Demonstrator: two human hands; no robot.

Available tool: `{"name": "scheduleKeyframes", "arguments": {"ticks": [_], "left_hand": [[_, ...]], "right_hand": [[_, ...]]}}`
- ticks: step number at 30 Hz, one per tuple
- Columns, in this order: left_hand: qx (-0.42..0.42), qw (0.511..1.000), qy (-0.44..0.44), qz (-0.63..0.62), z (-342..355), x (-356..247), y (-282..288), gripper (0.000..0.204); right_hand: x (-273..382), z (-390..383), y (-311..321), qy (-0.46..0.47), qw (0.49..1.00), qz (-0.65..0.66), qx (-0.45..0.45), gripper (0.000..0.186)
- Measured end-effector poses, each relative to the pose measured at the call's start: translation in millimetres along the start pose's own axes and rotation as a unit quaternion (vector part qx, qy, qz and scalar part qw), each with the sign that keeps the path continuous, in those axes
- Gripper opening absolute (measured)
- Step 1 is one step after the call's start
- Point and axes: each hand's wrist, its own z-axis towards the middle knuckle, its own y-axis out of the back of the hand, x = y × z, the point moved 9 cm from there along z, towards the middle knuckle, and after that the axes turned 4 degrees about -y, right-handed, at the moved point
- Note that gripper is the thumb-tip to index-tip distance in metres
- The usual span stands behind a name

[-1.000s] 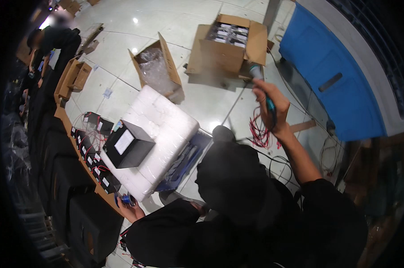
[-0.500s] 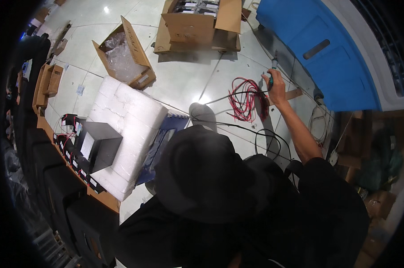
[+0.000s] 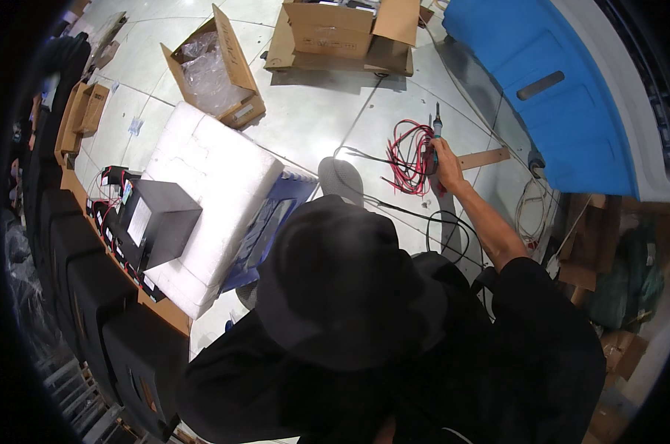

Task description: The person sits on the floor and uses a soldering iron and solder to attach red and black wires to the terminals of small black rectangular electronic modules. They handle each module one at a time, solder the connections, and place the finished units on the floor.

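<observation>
My right hand (image 3: 447,169) is closed around a soldering iron (image 3: 437,127) with a teal and grey handle, its metal tip pointing to the far side. The iron is beside the right edge of a loose bundle of red and black wires (image 3: 403,164) on the tiled floor; whether they touch, I cannot tell. A thin black cord (image 3: 401,207) loops over the floor near my right forearm. My left hand is out of sight, with dark clothing filling the lower part of the view.
Left of me, a dark metal box (image 3: 173,226) sits on a white foam block (image 3: 205,174), beside several wired black modules (image 3: 131,255). Open cartons (image 3: 250,103) (image 3: 331,33) stand at the far side. A brown strip (image 3: 484,158) and large blue panel (image 3: 557,111) are right.
My right hand has brought the soldering iron to the left and nearer, from right of the wires to their edge. The whole view has shifted slightly.
</observation>
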Motion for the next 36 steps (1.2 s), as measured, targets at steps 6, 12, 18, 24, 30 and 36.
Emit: {"name": "scheduleKeyframes", "arguments": {"ticks": [6,12,18,24,30,36], "left_hand": [[0.003,1.000,-0.012,-0.004,-2.5,-8.8,17.4,0.041],[0.037,0.988,-0.149,-0.005,-25.6,-92.8,27.1,0.041],[0.151,0.894,-0.422,-0.008,-176.8,-245.4,-14.0,0.038],[0.292,0.734,-0.613,-0.012,-412.5,-346.8,-86.9,0.030],[0.488,0.411,-0.744,0.197,-598.2,-332.4,-184.3,0.015],[0.611,0.375,-0.632,0.294,-640.3,-245.7,-322.3,0.025]], "right_hand": [[27.2,15.9,38.5,0.079,0.994,0.006,-0.080,0.041],[67.7,27.3,145.7,0.112,0.976,0.031,-0.186,0.037],[107.6,40.6,217.2,0.070,0.971,0.099,-0.206,0.033],[141.5,54.3,252.9,0.032,0.960,0.180,-0.211,0.034],[175.4,69.7,267.7,0.045,0.944,0.229,-0.234,0.035],[196.8,82.0,281.8,0.033,0.875,0.397,-0.275,0.030]]}}
